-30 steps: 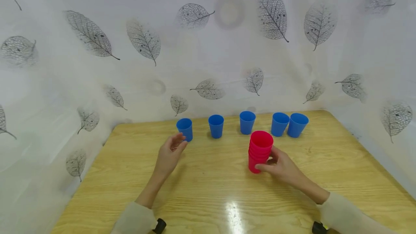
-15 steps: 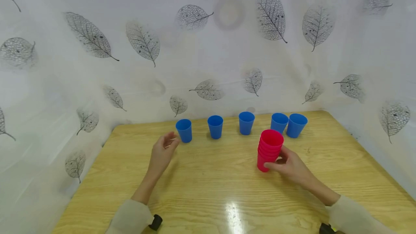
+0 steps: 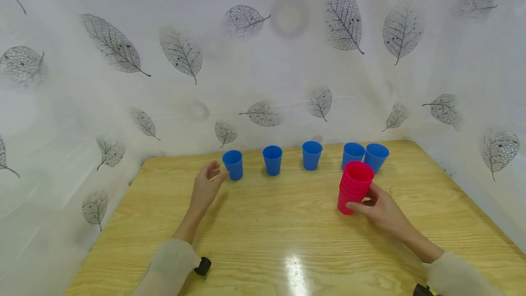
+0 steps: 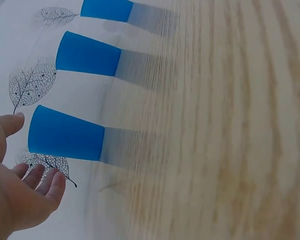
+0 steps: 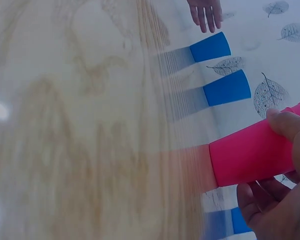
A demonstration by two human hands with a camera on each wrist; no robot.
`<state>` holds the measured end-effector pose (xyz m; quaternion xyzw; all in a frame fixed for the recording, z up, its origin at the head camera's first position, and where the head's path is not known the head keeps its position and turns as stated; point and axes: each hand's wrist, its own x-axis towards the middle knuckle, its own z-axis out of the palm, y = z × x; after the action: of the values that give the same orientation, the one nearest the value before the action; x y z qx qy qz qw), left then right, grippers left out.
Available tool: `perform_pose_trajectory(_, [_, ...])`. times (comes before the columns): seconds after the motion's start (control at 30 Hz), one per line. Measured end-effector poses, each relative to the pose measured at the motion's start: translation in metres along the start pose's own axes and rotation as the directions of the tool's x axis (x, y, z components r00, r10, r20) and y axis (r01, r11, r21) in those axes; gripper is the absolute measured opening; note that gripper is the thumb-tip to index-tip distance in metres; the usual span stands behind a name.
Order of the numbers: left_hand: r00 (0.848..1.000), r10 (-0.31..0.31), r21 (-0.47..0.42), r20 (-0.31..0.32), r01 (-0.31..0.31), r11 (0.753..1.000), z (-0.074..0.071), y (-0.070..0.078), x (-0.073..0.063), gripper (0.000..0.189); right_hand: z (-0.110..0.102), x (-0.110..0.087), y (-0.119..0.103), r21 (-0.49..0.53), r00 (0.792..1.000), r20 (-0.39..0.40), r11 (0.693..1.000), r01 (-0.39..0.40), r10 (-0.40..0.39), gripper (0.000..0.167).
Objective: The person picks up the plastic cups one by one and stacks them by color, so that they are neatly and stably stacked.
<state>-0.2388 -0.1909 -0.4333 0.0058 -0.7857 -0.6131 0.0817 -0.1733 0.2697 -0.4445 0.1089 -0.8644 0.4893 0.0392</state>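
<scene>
toward the table's (image 3: 263, 241) right, my right hand (image 3: 384, 211) grips the nested red cups (image 3: 353, 188) below their rims, probably to keep them together; my left hand (image 3: 205, 188), fingers relaxed and empty, hovers near the leftmost blue cup (image 3: 234, 166).

A stack of red cups (image 3: 353, 191) is gripped by the right hand (image 3: 383, 209); the left hand (image 3: 207, 185) is held near the leftmost of five blue cups (image 3: 312, 156), lined up along the wooden table (image 3: 259, 236) before leaf-printed sheeting (image 3: 246, 63).
</scene>
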Motion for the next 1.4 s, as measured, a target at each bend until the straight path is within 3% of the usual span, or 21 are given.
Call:
perform_pose_trajectory(0.33, [0.999, -0.02, 0.037, 0.046, 0.019, 0.999, 0.001, -0.005, 0.009, 0.081, -0.025, -0.004, 0.016, -0.076, 0.998, -0.067, 0.997, -0.027, 0.021, 0.053])
perform_pose_trajectory(0.9, [0.997, -0.013, 0.011, 0.07, 0.012, 1.0, 0.002, -0.005, 0.015, 0.085, -0.074, -0.008, 0.046, -0.174, 0.976, -0.199, 0.978, -0.118, 0.082, 0.057])
perform_pose_trajectory(1.4, [0.997, 0.008, 0.014, 0.074, -0.009, 1.0, 0.007, -0.007, 0.02, 0.084, -0.099, 0.008, 0.069, -0.139, 0.951, -0.259, 0.968, -0.209, 0.168, 0.069])
